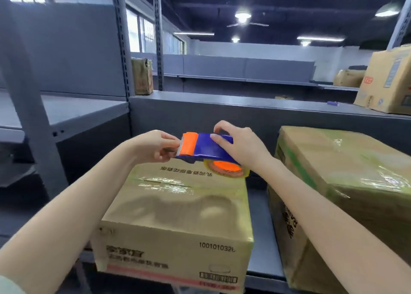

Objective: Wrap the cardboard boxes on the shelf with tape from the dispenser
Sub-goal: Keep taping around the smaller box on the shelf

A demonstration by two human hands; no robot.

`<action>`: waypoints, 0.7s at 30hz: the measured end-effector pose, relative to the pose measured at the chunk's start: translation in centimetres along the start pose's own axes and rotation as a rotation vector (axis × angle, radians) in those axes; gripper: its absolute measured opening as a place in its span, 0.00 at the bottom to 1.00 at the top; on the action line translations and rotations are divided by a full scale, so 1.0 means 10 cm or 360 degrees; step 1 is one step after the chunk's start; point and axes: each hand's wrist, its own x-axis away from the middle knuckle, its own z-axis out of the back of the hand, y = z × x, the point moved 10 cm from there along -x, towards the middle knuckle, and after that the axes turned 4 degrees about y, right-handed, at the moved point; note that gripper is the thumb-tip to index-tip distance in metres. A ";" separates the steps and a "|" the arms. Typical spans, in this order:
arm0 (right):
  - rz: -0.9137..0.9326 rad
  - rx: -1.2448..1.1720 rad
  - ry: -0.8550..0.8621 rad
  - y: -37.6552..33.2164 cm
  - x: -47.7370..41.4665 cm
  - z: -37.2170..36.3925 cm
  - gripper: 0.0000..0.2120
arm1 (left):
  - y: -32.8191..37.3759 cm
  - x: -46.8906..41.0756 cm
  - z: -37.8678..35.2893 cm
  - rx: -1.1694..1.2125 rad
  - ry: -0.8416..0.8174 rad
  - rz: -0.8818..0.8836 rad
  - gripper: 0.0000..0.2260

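A blue and orange tape dispenser (205,150) with a clear tape roll (226,168) hovers over the far edge of a cardboard box (178,213) on the grey shelf (260,238). My right hand (240,144) grips the dispenser's blue body from the right. My left hand (155,146) pinches its orange front end, where the tape comes out. The box top shows shiny clear tape over its seam. A second, larger taped cardboard box (347,182) stands to the right on the same shelf.
A grey upright post (29,106) and side shelves stand at the left. The upper shelf (244,102) holds a large box (387,80) at the right and a small blue item (333,103). More boxes sit on far shelving.
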 end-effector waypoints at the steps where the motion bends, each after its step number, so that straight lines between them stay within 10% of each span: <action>1: -0.0026 -0.0079 -0.0087 -0.04 -0.04 -0.15 0.12 | -0.09 0.04 0.10 -0.0017 0.0039 0.0049 0.05; 10: -0.0250 -0.0276 -0.0585 -0.21 -0.11 -1.03 0.13 | -0.82 0.12 0.52 0.0065 0.0115 0.0350 0.17; 21: -0.0109 0.0228 -0.0499 -0.43 -0.06 -1.07 0.28 | -1.14 -0.08 0.46 0.0108 -0.0034 0.0444 0.07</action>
